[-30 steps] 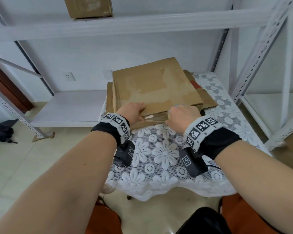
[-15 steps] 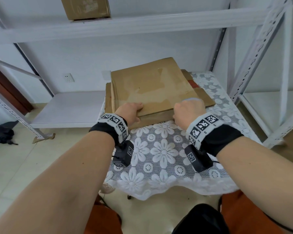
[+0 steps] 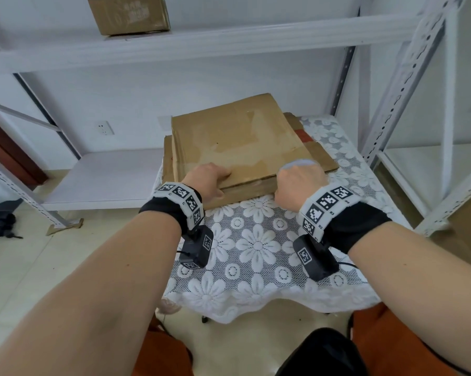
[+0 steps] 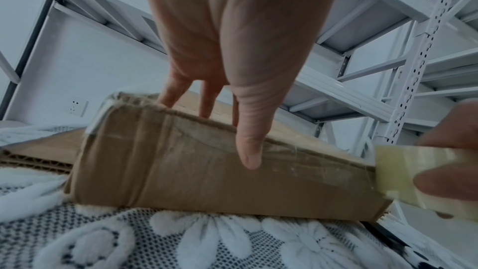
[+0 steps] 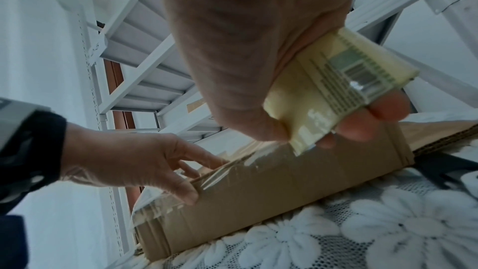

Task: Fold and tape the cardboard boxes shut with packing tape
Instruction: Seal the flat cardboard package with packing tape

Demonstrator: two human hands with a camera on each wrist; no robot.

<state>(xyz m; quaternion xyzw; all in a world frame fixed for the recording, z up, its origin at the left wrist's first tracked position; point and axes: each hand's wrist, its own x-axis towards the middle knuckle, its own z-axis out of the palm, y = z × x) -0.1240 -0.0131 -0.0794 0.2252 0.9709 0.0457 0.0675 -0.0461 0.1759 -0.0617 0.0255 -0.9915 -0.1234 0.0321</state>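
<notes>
Both hands were at the near edge of the flat brown cardboard box (image 3: 237, 147), which lay on top of other flattened brown cardboard sheets (image 3: 168, 161) on the desk (image 3: 256, 261), itself covered with a white lace cloth of flower pattern. The left hand (image 3: 207, 180) had its fingers (image 4: 175, 91) fairly straight and laid over the top face, while its thumb (image 4: 249, 150) pressed down against the near side of the box; it pinned rather than gripped. The right hand (image 3: 299, 183) was curled round a roll of pale yellowish clear packing tape (image 5: 333, 93), with the thumb on one side and the fingers on the other, held at the right end of that same near edge.

A glossy strip of tape (image 5: 232, 163) already ran along the edge between the two hands, wrinkled and shining in the right wrist view. By my reading the step in hand was taping the near seam, with the strip drawn nearly to the right corner. Whether the strip was yet cut from the roll could not be told.

The next move would likely call for the left thumb to keep the laid tape from lifting while the right hand carried the roll past the corner and tore or cut the strip. A firm rub along the seam would then be needed, since the wrinkles suggested the tape was not fully stuck down.

On the white metal shelf (image 3: 201, 42) above stood another small brown cardboard box (image 3: 128, 13), well apart from the work.
</notes>
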